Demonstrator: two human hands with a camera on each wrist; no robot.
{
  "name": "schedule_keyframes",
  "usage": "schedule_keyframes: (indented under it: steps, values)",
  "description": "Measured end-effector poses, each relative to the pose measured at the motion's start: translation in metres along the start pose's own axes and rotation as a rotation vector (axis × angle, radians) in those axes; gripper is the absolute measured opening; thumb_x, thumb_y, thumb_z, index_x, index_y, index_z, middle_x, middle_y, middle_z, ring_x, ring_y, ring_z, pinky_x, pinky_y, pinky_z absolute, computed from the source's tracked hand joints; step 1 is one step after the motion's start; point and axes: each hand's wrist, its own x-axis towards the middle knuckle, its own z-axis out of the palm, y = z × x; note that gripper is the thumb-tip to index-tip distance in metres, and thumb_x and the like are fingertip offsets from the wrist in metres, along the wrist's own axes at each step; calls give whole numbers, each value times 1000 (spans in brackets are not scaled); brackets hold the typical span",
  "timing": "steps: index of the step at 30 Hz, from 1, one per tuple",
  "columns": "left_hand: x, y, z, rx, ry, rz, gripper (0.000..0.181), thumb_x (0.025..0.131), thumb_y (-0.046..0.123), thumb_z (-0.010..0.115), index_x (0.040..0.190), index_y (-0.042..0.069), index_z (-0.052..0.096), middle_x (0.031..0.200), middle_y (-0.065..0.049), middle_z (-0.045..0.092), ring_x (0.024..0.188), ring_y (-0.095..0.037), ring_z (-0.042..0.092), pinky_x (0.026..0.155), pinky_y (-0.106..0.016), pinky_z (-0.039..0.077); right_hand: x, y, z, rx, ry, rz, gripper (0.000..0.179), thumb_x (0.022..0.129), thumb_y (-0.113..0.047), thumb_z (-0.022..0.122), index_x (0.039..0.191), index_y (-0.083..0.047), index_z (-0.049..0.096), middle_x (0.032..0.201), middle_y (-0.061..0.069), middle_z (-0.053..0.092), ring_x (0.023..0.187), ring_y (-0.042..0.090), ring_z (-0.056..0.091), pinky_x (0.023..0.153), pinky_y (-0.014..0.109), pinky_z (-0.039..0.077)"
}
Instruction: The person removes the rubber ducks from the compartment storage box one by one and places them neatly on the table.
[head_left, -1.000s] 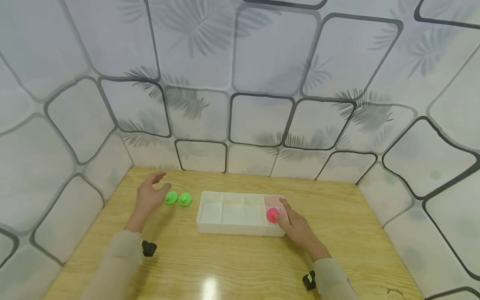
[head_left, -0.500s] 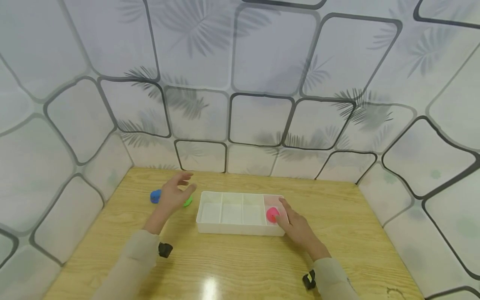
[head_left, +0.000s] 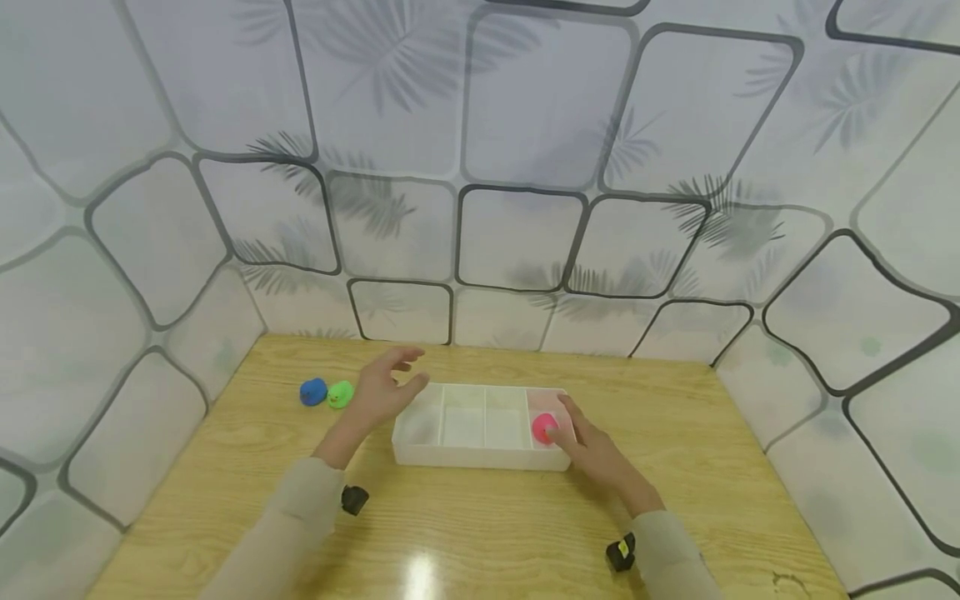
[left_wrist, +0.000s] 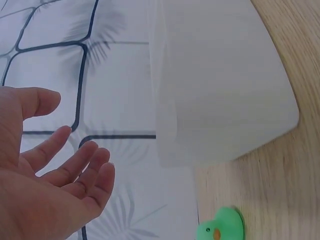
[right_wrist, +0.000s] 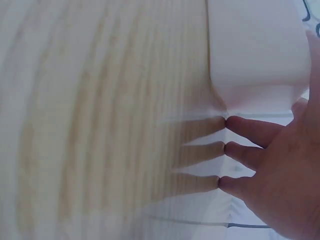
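My left hand point(head_left: 381, 390) hovers by the left end of a white four-part tray point(head_left: 480, 458), fingers loosely bent and nothing held. Its palm and separated fingers show in the left wrist view. A green rubber duck point(head_left: 341, 394) and a blue one point(head_left: 312, 392) sit to its left; the second green duck is hidden in the head view. One green duck point(left_wrist: 222, 225) shows below the tray in the left wrist view. My right hand point(head_left: 600, 454) holds the tray's right end, thumb over the rim beside a pink duck point(head_left: 544, 428) in the rightmost compartment.
A pale wood table point(head_left: 480, 533) carries everything. Patterned wall coverings point(head_left: 517, 242) close it in at the back and both sides. Black wrist devices point(head_left: 355, 500) sit by both cuffs. No ducks show in the tray's other compartments.
My left hand has moved right, from beside the green ducks to the tray's left end. The blue duck and one green duck are uncovered behind it. My right hand stays put.
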Motion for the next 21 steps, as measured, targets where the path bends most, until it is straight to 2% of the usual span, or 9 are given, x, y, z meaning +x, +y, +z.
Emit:
schedule_keyframes:
  steps: [5,9,14,21]
  values:
    - [2,9,11,-8,-42,30,42,98,17,71,137,1,65,135,-22,69,121,-44,66,92,-58,59,2,4,-6,25,-59,46,88,102,-59,61,170,-35,11,167,26,36,150,51,42,122,68,34]
    - [5,14,23,-21,-90,33,41,98,18,72,136,3,66,133,-18,71,122,-42,66,95,-59,59,3,5,-11,40,-100,41,100,95,-59,71,170,-36,10,170,25,32,153,49,37,123,66,33]
    - [8,24,39,-20,-177,56,39,99,20,70,135,6,67,133,-16,72,123,-41,66,99,-59,57,3,5,-14,49,-114,36,102,94,-59,73,170,-36,9,171,22,30,155,48,35,124,65,33]
    - [10,36,61,-25,-292,104,38,100,20,69,135,3,67,130,-20,71,120,-44,66,102,-58,55,3,6,-11,59,-93,50,99,94,-59,74,169,-41,12,165,27,40,152,47,41,122,66,34]
